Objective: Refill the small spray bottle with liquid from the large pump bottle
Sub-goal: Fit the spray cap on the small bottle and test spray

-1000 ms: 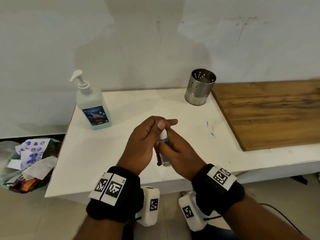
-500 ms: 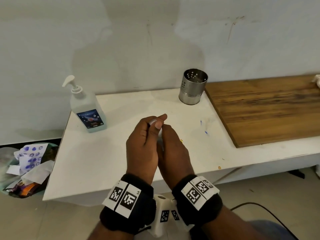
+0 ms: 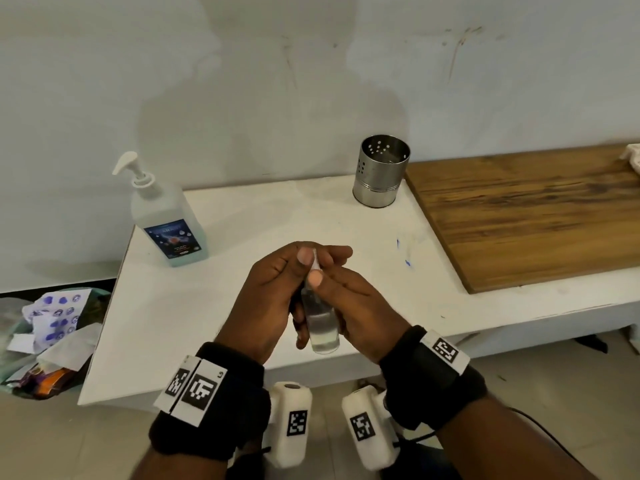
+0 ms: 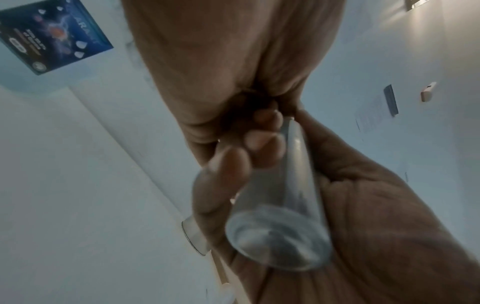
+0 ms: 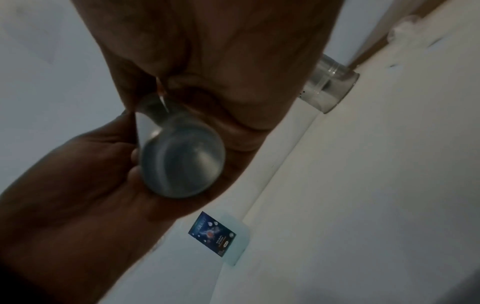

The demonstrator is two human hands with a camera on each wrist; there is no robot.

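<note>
A small clear spray bottle with a little liquid in it is held upright over the front of the white table. My right hand grips its body, thumb near the neck. My left hand pinches the white spray top between thumb and forefinger. The bottle's round base faces the left wrist camera and also shows in the right wrist view as the base. The large pump bottle, with a blue label, stands apart at the table's back left.
A perforated steel cup stands at the back by the wall. A wooden board covers the table's right side, with a white cloth at its far end. A bag of wrappers sits on the floor at the left.
Half a second ago my hands were pressed together and hid the bottle. They have turned apart, and its body shows again. Both hands have kept hold of it.
</note>
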